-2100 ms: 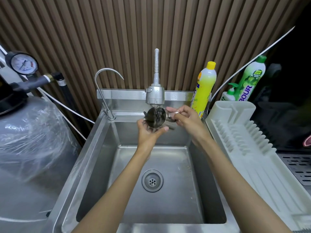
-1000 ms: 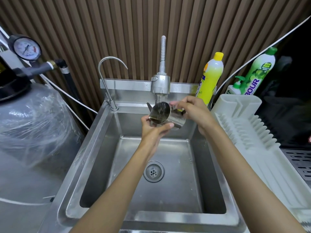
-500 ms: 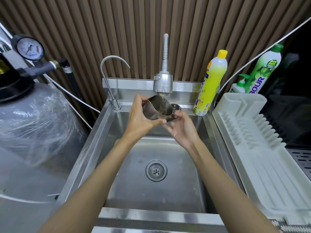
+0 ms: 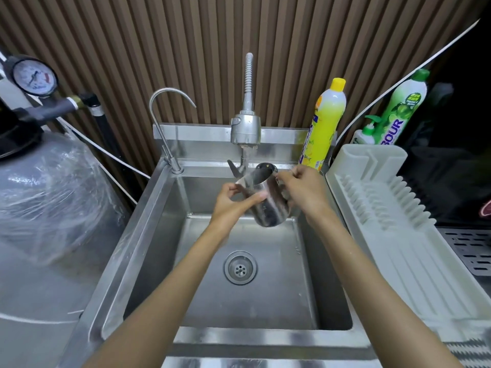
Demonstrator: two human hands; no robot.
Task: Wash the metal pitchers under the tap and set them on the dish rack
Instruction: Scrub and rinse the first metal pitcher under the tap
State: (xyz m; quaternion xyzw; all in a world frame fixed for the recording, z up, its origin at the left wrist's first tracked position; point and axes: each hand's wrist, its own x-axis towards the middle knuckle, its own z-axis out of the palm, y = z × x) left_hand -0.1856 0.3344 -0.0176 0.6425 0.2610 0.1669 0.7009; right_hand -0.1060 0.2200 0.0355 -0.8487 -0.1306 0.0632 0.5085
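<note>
Stainless-steel sink [image 4: 148, 261], drain [image 4: 240, 267] at 6 o'clock. Over the basin, the left hand [image 4: 231, 205] has its grip curled round the metal pitcher [image 4: 268, 208] (tilted, mouth toward 12 o'clock). The right hand [image 4: 303, 192] curls its grip on the pitcher's 3 o'clock side. Tap [image 4: 245, 128] hangs just above, at 12 o'clock. Dish rack [image 4: 398, 235] lies at 3 o'clock, yellow bottle [image 4: 325, 126] at 1 o'clock.

I'm seeing clutter ringing the sink [image 4: 119, 261].
A yellow detergent bottle [image 4: 325, 123] is standing at its back right corner, a green detergent bottle [image 4: 401, 112] and pump bottle [image 4: 365, 132] just beyond; a pressure gauge [image 4: 34, 77] is sitting above the plastic-wrapped tank [image 4: 53, 203] at left.
</note>
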